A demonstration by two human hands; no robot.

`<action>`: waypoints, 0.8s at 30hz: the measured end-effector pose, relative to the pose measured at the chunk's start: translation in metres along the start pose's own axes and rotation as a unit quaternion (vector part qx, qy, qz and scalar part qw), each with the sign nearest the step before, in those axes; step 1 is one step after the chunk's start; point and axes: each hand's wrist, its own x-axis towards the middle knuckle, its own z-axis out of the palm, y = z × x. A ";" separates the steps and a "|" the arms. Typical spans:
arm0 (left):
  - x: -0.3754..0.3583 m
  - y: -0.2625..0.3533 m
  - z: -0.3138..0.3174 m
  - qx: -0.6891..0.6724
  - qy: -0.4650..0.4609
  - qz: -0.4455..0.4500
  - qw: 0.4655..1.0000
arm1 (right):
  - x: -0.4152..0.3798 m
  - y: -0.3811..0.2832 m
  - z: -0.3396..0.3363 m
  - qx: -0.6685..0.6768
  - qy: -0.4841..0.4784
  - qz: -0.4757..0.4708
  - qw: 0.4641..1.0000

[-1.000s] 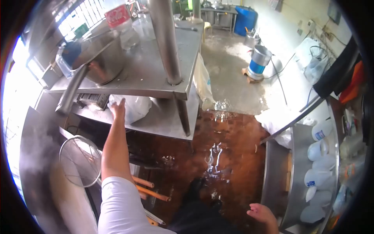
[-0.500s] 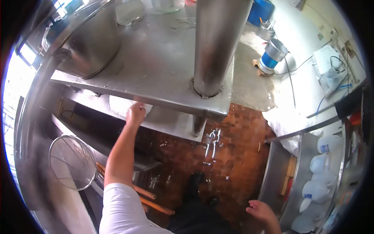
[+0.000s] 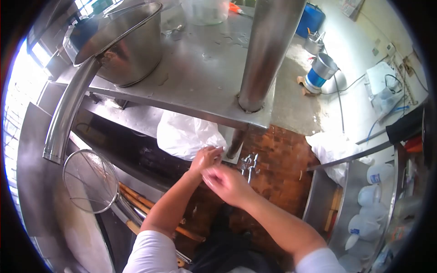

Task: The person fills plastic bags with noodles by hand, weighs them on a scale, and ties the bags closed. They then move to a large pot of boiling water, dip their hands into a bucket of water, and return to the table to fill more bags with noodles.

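A bulging white plastic bag [image 3: 186,134] rests at the edge of the steel lower shelf [image 3: 125,117], partly beneath the tabletop. My left hand [image 3: 208,158] is closed on the bag's gathered right end. Close against it, my right hand [image 3: 226,183] has its fingers curled in. Whether those fingers hold part of the bag is hidden. Above both hands runs the front edge of the steel table [image 3: 195,75], with its thick round post [image 3: 266,59] on the right.
A large steel pot [image 3: 132,50] with a long tubular handle [image 3: 73,107] stands on the table. Lower left are a wire-mesh strainer [image 3: 90,181] and wooden handles [image 3: 136,200]. White plastic jugs [image 3: 362,223] line a shelf at right. The tiled floor [image 3: 282,182] shows wet patches.
My left hand has drawn the white plastic bag rightward and outward along the lower shelf. My right hand has come up from the lower right to meet the left. The view has shifted slightly.
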 end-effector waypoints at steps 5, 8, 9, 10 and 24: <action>-0.045 0.009 -0.048 0.074 0.018 -0.002 0.997 | 0.143 0.093 0.050 -0.166 0.101 -0.084 0.977; -0.050 -0.009 -0.087 0.083 0.095 -0.209 0.970 | 0.146 0.139 0.047 -0.317 0.113 0.158 0.928; -0.045 -0.012 -0.097 0.103 0.102 -0.256 0.956 | 0.142 0.133 0.051 -0.319 0.112 0.156 0.928; -0.040 -0.015 -0.104 0.121 0.111 -0.304 0.938 | 0.135 0.128 0.055 -0.306 0.160 0.126 0.930; -0.043 -0.035 -0.065 -0.002 0.085 -0.279 0.956 | 0.202 0.134 0.067 -0.396 0.093 0.075 0.910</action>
